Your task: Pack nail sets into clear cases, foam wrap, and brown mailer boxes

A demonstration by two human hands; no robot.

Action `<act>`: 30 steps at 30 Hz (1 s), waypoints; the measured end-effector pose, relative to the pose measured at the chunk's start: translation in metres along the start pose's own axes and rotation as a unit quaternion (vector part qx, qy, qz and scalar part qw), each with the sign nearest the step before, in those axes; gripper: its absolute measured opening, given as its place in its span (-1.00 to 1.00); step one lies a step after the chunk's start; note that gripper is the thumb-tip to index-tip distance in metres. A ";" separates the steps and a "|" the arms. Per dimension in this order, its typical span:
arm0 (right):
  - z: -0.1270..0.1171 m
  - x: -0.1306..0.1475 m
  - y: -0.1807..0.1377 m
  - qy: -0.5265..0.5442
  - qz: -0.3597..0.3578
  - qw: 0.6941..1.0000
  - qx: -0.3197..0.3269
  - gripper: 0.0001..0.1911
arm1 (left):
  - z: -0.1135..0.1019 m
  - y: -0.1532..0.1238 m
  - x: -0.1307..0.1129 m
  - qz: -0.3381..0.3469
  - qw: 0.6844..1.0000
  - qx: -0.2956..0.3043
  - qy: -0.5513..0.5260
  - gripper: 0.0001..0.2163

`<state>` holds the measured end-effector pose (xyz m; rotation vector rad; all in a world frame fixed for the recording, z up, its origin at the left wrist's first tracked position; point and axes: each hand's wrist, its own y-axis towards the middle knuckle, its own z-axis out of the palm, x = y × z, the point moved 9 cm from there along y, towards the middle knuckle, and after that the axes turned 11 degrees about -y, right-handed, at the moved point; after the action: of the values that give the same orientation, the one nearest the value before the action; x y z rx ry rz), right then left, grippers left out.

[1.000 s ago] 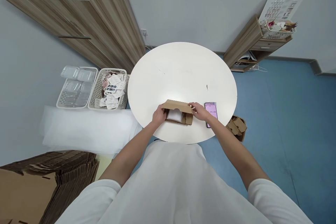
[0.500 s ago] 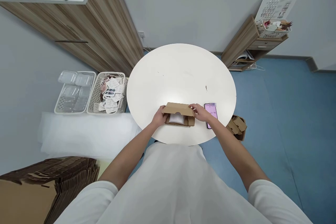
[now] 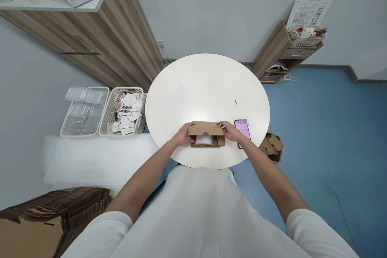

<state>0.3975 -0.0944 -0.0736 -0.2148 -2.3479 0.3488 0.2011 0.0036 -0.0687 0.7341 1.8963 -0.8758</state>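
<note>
A small brown cardboard box (image 3: 206, 130) lies near the front edge of the round white table (image 3: 208, 88). Its lid is folded partly down over a white wrapped item (image 3: 204, 140) inside. My left hand (image 3: 183, 135) grips the box's left end. At the right end, my right hand (image 3: 230, 130) holds the lid's corner with bent fingers. A phone with a lit pink screen (image 3: 243, 133) lies just right of my right hand.
Two white baskets stand left of the table, one with clear plastic trays (image 3: 84, 109), one with printed cards (image 3: 125, 109). White foam sheet (image 3: 96, 160) and flat cardboard stacks (image 3: 51, 213) lie at lower left. A carton of small boxes (image 3: 272, 146) sits on the blue floor.
The box lid has come further down over the white item. Both hands stayed at the box's ends, and the box sits squarer to me.
</note>
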 end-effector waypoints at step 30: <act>0.022 -0.018 -0.020 -0.071 0.183 0.966 -0.168 -0.23 | 0.006 -0.007 -0.002 -0.028 0.999 0.005 -0.018 -0.22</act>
<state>0.3937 -0.1225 -0.0946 -0.8179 -2.4955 0.1394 0.1987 -0.0053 -0.0673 0.6705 1.8899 -0.9280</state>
